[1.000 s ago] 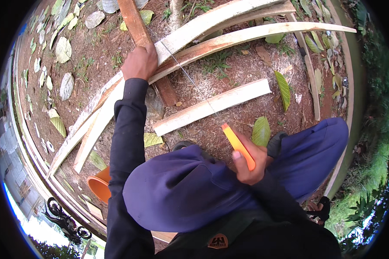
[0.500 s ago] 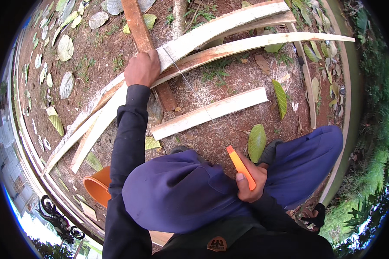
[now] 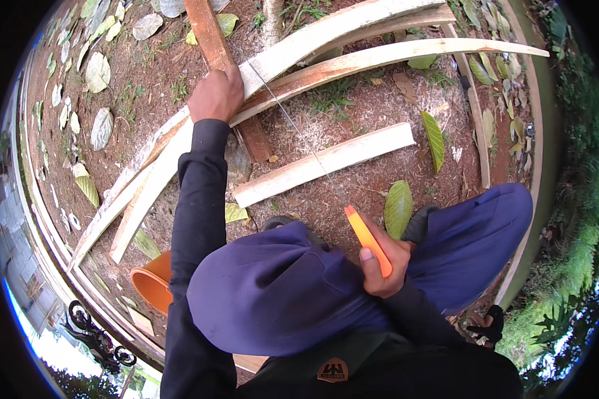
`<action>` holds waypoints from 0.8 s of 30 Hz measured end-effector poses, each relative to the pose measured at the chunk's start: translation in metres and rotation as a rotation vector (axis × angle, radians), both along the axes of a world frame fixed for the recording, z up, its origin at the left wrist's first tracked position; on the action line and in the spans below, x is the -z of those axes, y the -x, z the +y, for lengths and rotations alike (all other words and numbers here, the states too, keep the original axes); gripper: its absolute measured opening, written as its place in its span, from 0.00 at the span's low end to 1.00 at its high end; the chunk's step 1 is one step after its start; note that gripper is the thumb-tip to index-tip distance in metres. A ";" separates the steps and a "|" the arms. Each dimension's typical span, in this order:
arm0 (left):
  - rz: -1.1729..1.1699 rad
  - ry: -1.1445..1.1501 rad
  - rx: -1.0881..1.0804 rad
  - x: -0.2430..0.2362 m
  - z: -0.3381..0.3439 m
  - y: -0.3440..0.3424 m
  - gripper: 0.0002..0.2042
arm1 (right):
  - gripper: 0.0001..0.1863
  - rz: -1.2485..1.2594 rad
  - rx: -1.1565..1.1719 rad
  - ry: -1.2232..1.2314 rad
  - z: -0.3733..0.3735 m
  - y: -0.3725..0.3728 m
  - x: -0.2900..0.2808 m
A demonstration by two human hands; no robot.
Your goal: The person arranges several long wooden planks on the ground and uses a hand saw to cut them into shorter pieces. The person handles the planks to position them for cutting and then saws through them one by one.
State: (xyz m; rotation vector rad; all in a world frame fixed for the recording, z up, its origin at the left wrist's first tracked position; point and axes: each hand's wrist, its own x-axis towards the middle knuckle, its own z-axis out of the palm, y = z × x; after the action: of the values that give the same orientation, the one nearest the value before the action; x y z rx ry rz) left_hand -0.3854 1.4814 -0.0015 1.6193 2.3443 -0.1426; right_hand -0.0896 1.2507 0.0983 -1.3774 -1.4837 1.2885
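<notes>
Our right hand (image 3: 387, 267) is wrapped around the orange handle (image 3: 368, 239) of a saw, thumb laid along its smooth, tapering side. Our left hand (image 3: 216, 93) is folded over the far plank (image 3: 353, 25), knuckles up and fingertips hidden. From the handle the saw blade (image 3: 294, 124) runs toward the far left, a thin grey line seen edge-on, across the near plank (image 3: 379, 58) and onto the far one, just right of our left hand (its teeth are too fine for us to make out). Both planks are long, pale and rough, looking curved in our wide view, with reddish-brown streaks. Beneath them a coarse brown board (image 3: 254, 139) lies crosswise. Nearer us, a short pale piece (image 3: 326, 163) rests on reddish soil (image 3: 363, 193) strewn with sawdust; the blade passes over it in our view. To its right lie a ribbed yellow-green leaf (image 3: 432, 141) and, nearer, a broad oval leaf (image 3: 397, 209). Purple-blue cloth (image 3: 266, 292) covers our bent legs. On the near left stands a smooth, round-rimmed orange bucket (image 3: 150, 284).
</notes>
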 end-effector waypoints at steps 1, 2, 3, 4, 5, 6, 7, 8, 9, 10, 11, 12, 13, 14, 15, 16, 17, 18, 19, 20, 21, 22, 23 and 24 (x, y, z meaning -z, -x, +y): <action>-0.008 -0.026 0.035 0.001 -0.003 0.000 0.25 | 0.27 0.060 0.031 0.041 0.027 0.022 0.007; -0.017 -0.091 0.071 0.000 0.007 -0.005 0.26 | 0.24 0.080 0.116 0.049 0.070 0.051 0.017; 0.003 -0.116 0.167 0.002 0.007 -0.010 0.26 | 0.20 0.090 0.142 0.028 0.122 0.076 0.028; -0.012 -0.108 0.168 0.004 0.011 -0.017 0.26 | 0.19 0.024 0.120 -0.149 0.171 0.092 0.044; -0.012 -0.109 0.144 0.008 0.020 -0.012 0.26 | 0.19 0.052 0.118 -0.170 0.177 0.093 0.042; -0.019 -0.088 0.129 0.012 0.021 -0.007 0.26 | 0.19 0.075 0.124 -0.169 0.176 0.095 0.042; 0.002 -0.085 0.193 0.010 0.016 -0.003 0.28 | 0.19 0.088 0.130 -0.146 0.168 0.099 0.044; -0.010 -0.026 0.148 0.013 0.009 -0.001 0.27 | 0.19 0.150 0.133 -0.020 0.123 0.080 0.040; -0.013 0.001 0.083 0.013 0.012 0.006 0.25 | 0.22 0.093 0.088 0.062 0.083 0.053 0.023; -0.009 0.032 0.021 0.009 0.012 0.010 0.24 | 0.26 0.056 0.034 -0.013 0.035 0.022 0.029; -0.010 0.037 -0.070 -0.008 0.013 -0.004 0.27 | 0.27 0.048 -0.002 -0.017 0.005 -0.004 0.014; -0.017 -0.002 -0.061 -0.009 0.011 -0.004 0.27 | 0.28 -0.030 -0.063 0.079 -0.010 -0.017 -0.019; -0.023 -0.040 -0.055 -0.007 0.010 -0.002 0.28 | 0.28 -0.020 -0.048 0.040 -0.008 -0.014 -0.018; -0.028 -0.078 -0.053 -0.004 0.008 0.001 0.29 | 0.28 -0.008 -0.036 0.001 -0.001 -0.006 -0.007; -0.023 -0.060 -0.020 -0.003 0.007 0.000 0.29 | 0.27 0.038 0.024 0.061 0.020 0.015 0.007; -0.008 -0.087 0.031 -0.001 0.010 -0.004 0.28 | 0.24 0.084 0.097 0.044 0.064 0.045 0.018; 0.005 -0.102 0.086 0.005 0.006 -0.009 0.28 | 0.19 0.109 0.157 0.020 0.114 0.075 0.028; 0.016 -0.125 0.151 0.005 0.008 -0.017 0.28 | 0.20 0.097 0.142 -0.105 0.161 0.095 0.039; 0.004 -0.146 0.124 0.002 0.015 -0.021 0.28 | 0.19 0.065 0.153 -0.126 0.184 0.101 0.039; -0.002 -0.142 0.095 0.002 0.015 -0.019 0.28 | 0.18 0.039 0.163 -0.120 0.191 0.108 0.039; -0.018 -0.119 0.064 0.003 0.007 -0.015 0.28 | 0.19 0.084 0.154 -0.148 0.167 0.101 0.047; -0.020 -0.059 0.025 0.000 0.006 -0.008 0.28 | 0.21 0.152 0.102 0.036 0.129 0.083 0.036; -0.029 -0.014 -0.012 -0.005 0.010 -0.007 0.28 | 0.24 0.092 0.091 0.054 0.088 0.057 0.025; -0.034 0.041 -0.048 -0.013 0.008 -0.007 0.28 | 0.26 0.079 0.095 -0.019 0.045 0.031 0.023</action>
State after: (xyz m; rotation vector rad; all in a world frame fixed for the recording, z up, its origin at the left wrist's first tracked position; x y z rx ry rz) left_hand -0.3781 1.4898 0.0114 1.5341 2.3372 -0.1507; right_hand -0.1207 1.2958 0.0755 -1.3523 -1.3582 1.2517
